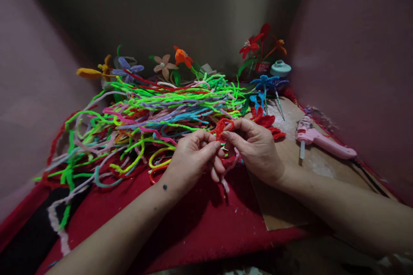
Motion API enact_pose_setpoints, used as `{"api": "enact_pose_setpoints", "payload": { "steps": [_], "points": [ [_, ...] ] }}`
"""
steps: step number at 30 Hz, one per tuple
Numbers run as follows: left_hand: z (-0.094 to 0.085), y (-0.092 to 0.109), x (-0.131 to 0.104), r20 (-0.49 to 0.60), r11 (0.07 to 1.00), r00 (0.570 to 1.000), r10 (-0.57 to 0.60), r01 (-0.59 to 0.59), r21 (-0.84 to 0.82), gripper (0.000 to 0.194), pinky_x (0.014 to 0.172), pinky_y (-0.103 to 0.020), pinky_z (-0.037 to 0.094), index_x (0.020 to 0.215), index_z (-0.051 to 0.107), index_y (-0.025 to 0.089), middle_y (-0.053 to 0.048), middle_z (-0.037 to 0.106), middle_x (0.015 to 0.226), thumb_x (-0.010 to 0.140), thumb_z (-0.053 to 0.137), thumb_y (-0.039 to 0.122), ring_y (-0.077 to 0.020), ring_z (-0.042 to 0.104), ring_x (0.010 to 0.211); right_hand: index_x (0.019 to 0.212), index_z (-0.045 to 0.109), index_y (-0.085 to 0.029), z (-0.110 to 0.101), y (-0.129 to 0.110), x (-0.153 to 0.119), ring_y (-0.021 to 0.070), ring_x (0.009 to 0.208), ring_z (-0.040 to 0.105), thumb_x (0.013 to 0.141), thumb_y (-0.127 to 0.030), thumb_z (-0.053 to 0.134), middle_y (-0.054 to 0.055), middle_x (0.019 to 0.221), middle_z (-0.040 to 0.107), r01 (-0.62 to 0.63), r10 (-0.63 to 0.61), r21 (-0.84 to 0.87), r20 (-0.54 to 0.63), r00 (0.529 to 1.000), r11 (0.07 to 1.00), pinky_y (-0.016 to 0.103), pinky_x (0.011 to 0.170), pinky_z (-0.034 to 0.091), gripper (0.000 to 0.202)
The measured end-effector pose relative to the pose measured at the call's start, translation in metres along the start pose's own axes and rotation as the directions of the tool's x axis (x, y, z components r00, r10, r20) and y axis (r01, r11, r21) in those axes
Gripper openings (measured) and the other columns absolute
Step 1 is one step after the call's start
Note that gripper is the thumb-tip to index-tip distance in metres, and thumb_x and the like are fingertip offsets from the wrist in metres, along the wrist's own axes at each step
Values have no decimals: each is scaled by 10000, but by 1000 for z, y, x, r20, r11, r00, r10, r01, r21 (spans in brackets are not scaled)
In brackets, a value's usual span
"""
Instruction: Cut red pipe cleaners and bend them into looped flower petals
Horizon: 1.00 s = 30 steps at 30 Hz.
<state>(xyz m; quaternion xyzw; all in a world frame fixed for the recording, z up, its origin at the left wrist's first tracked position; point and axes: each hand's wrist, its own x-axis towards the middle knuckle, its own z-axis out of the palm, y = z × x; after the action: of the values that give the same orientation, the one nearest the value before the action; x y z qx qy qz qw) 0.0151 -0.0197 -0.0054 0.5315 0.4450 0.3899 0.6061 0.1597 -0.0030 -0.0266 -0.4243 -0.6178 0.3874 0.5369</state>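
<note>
Looped red pipe cleaner (220, 127), bent into petal-like shapes, is held up between my two hands over the front of the table. My right hand (258, 148) pinches it between thumb and index finger. The thumb and index finger of my left hand (195, 154) close at its lower end; the exact grip point is hidden. A pale pink pipe cleaner (225, 184) hangs below the fingers. Just behind both hands lies a big heap of pipe cleaners (180, 103), mostly green, lilac, pink and blue. Finished red petals (266, 121) rest beyond my right hand.
A pink glue gun (329, 139) lies on a brown board (284, 206) at right, its cord trailing off. Blue pipe-cleaner flowers (265, 82) stand behind it. More flowers (164, 66) and a light blue bottle (280, 68) line the back wall. Red cloth (193, 232) covers the table.
</note>
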Motion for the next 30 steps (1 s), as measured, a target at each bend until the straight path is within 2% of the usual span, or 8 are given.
{"api": "enact_pose_setpoints", "payload": {
  "steps": [2,4,7,9,12,18,24,30],
  "points": [
    [0,0,0,-5,1000,1000,5,-5,-12,131,371,-213,443,756,493,155,-9,619,478,818,535,262,-126,549,354,782,566,-178,0,3,-1,120,629,555,808,-250,578,19,730,590,61,-61,-66,11,998,996,250,575,453,78],
    [0,0,0,-27,1000,1000,13,-14,-24,125,368,-215,449,774,497,152,-9,626,488,816,541,261,-127,551,352,780,574,-175,-1,4,-2,132,678,565,810,-251,573,34,767,597,72,-68,-91,48,997,993,262,618,465,82],
    [1,-2,2,-68,999,998,18,-21,-44,138,376,-232,470,824,506,150,2,623,493,790,579,262,-136,562,360,757,575,-168,-1,2,-1,121,579,548,799,-273,580,17,680,587,-86,85,3,145,986,996,251,535,456,112],
    [1,-3,3,-76,997,997,17,-22,-73,170,398,-246,491,866,520,145,2,632,533,776,597,267,-138,580,397,744,568,-163,-2,1,1,103,493,518,795,-299,583,-3,622,573,-229,196,123,234,952,965,235,461,435,146],
    [1,-2,3,-74,995,997,8,-15,-101,170,424,-246,507,855,549,130,-16,644,602,767,610,262,-128,591,444,718,564,-151,-3,-1,3,93,490,529,813,-344,562,0,631,590,-300,221,241,306,926,923,226,460,443,215],
    [-2,-4,5,-93,994,995,23,-33,-108,141,437,-260,524,835,566,117,-26,637,581,767,606,233,-153,619,482,650,553,-145,-4,-4,5,84,438,501,796,-350,573,-9,556,567,-335,261,254,284,923,907,208,415,402,252],
    [-3,-8,9,-95,987,995,-14,-1,-158,194,417,-228,513,848,583,117,-21,648,552,721,659,242,-127,591,409,622,529,-152,-3,-6,5,76,434,454,784,-326,571,-23,531,531,-308,260,182,247,934,934,209,419,360,242],
    [-6,-10,9,-65,978,998,8,-21,-209,134,400,-201,497,806,564,123,-23,662,572,737,646,204,-123,602,419,560,498,-149,-4,-11,7,63,489,389,781,-240,566,-36,530,464,-180,174,20,167,971,983,208,455,305,249]
  ]
}}
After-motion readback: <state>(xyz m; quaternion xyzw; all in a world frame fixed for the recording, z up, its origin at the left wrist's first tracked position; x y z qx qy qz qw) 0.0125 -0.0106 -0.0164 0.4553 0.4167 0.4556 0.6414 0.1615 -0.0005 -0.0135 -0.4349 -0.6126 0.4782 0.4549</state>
